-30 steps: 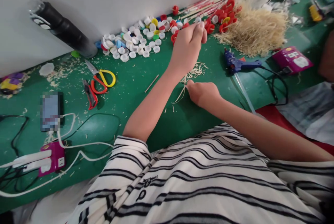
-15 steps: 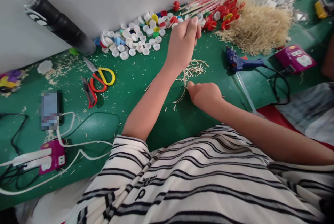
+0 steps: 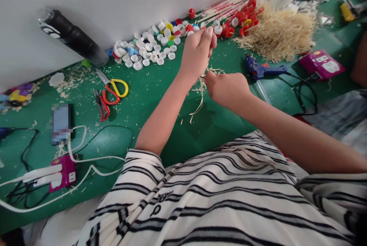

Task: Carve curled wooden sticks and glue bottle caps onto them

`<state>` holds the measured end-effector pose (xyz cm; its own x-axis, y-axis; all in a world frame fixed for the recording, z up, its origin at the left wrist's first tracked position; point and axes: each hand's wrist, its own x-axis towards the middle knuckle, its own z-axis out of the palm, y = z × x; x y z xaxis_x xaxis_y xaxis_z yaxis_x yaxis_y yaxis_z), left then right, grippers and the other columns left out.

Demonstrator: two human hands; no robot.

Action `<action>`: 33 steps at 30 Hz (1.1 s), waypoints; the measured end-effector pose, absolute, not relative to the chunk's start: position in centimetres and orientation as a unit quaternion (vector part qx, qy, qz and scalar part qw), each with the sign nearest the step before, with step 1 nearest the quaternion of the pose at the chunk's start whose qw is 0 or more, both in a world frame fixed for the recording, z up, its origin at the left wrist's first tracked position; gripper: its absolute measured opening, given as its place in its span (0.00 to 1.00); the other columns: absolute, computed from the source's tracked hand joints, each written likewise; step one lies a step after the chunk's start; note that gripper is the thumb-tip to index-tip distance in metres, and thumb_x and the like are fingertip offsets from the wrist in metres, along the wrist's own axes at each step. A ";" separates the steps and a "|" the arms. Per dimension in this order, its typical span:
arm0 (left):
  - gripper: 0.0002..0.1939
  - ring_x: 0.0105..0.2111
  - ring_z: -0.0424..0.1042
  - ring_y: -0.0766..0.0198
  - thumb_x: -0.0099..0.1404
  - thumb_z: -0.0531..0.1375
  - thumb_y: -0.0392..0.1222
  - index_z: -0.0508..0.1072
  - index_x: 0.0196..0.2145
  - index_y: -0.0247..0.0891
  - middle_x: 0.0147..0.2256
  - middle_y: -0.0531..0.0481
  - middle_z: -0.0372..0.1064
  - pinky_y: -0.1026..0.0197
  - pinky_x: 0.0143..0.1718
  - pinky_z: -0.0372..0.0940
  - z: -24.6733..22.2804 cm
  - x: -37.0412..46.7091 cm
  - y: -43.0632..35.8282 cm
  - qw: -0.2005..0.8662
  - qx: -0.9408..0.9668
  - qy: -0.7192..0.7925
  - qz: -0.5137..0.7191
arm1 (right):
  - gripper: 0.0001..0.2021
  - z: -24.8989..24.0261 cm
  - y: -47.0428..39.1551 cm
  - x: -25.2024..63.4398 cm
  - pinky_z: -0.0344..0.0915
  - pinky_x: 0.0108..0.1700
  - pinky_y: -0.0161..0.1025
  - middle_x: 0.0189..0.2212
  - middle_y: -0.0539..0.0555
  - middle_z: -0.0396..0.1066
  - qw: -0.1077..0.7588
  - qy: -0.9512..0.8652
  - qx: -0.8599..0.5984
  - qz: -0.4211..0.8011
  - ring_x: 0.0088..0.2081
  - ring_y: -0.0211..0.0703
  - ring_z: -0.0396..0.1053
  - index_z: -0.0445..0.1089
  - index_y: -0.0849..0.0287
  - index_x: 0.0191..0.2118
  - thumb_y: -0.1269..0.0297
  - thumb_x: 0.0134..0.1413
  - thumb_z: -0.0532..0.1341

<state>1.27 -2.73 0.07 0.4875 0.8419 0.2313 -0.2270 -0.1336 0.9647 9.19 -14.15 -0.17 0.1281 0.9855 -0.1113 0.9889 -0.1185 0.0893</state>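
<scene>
My left hand (image 3: 197, 51) is closed in a fist above the table, in front of the bottle caps; its fingers hide whatever it grips. Just below and right of it, my right hand (image 3: 228, 88) is pinched, thumb and forefinger together at thin pale fibre strands (image 3: 202, 95). One strand hangs and curls down from the fingertips. Behind the two hands lies a small loose heap of such strands (image 3: 216, 71), partly covered by them.
White and coloured bottle caps (image 3: 146, 47), red caps (image 3: 245, 18) with sticks (image 3: 220, 7) and a fibre pile (image 3: 283, 28) line the wall. A glue gun (image 3: 262, 69) lies right; scissors (image 3: 114, 89), pliers (image 3: 101, 105), a phone (image 3: 61, 123) and a black bottle (image 3: 73, 37) left.
My right hand has moved up and away from my body, closer to my left hand, and now covers part of the strand heap. The left hand has shifted slightly down; the view has turned a little.
</scene>
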 end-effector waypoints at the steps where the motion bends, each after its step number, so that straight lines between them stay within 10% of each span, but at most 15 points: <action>1: 0.34 0.20 0.40 0.67 0.68 0.60 0.79 0.67 0.21 0.49 0.22 0.53 0.53 0.55 0.23 0.37 0.1 1.3 -2.7 0.609 0.610 0.252 0.441 | 0.26 -0.4 -14.1 9.2 0.50 0.34 0.44 0.38 0.64 0.83 0.066 0.658 0.750 -0.015 0.38 0.54 0.78 0.73 0.56 0.59 0.56 0.80 0.40; 22: 0.33 0.20 0.42 0.65 0.66 0.60 0.79 0.65 0.20 0.50 0.22 0.52 0.49 0.53 0.22 0.40 0.4 1.1 -2.4 0.608 0.605 0.275 0.435 | 0.26 -1.0 -14.1 9.0 0.54 0.36 0.44 0.43 0.66 0.83 0.035 0.650 0.756 -0.069 0.42 0.55 0.79 0.71 0.59 0.60 0.54 0.81 0.40; 28: 0.32 0.20 0.40 0.63 0.68 0.58 0.78 0.66 0.20 0.51 0.20 0.52 0.52 0.53 0.23 0.41 0.3 0.9 -2.3 0.606 0.617 0.272 0.421 | 0.21 -3.5 -15.2 8.5 0.62 0.37 0.45 0.44 0.66 0.85 0.150 0.645 0.735 -0.143 0.43 0.61 0.83 0.71 0.56 0.63 0.70 0.72 0.49; 33: 0.32 0.21 0.40 0.63 0.73 0.55 0.76 0.65 0.23 0.50 0.23 0.51 0.55 0.53 0.23 0.38 0.1 1.3 -2.7 0.591 0.642 0.252 0.419 | 0.21 -4.3 -15.1 8.2 0.67 0.41 0.47 0.46 0.69 0.85 0.169 0.626 0.747 -0.148 0.44 0.62 0.83 0.70 0.56 0.65 0.62 0.75 0.52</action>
